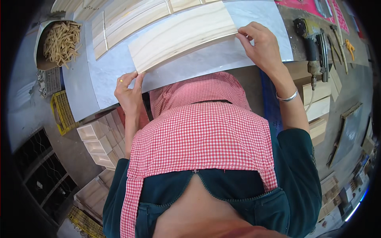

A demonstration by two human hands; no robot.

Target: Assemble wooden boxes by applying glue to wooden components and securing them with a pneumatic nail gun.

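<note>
A pale wooden board (182, 35) with wavy grain lies tilted across the light grey tabletop (99, 85) in front of me. My left hand (130, 89) pinches its near left corner between thumb and fingers. At the near right corner, my right hand (260, 43) grips the board's edge the same way. Beyond it, more wooden pieces (131, 25) lie side by side in a row, with narrow gaps between them. The underside of the held board is hidden from me.
A container of rubber-band-like tan strips (61, 43) stands at the far left. On the right bench lies a nail gun (311, 47) with a hose. Yellow crates (63, 113) and stacked wooden boxes (101, 141) stand below left; boards (317, 99) are stacked at right.
</note>
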